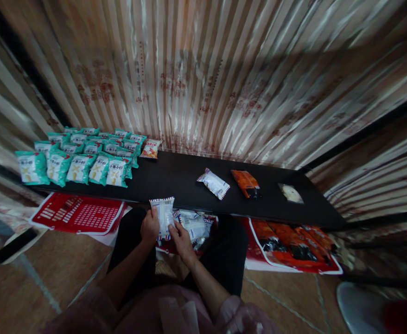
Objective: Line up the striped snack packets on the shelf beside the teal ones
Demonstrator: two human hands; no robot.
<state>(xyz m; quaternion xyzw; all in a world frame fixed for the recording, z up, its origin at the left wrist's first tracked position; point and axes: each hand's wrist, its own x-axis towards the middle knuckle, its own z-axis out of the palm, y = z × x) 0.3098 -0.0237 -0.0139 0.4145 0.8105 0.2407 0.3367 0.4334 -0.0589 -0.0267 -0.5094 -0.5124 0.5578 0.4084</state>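
Teal packs (81, 167) already stand in rows at left; one white pack (214, 184) lies right; loose packs (193, 226) remain near; left hand (149, 226) and right hand (182, 241) fingers clamp a held pack (164, 214).

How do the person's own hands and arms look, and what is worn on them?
The left hand and right hand are bare, with no glove or watch visible. Dusky pink sleeves end near the elbows, leaving both forearms uncovered.

White packet (163, 214) | striped end pointing forward | between both hands (149, 226)
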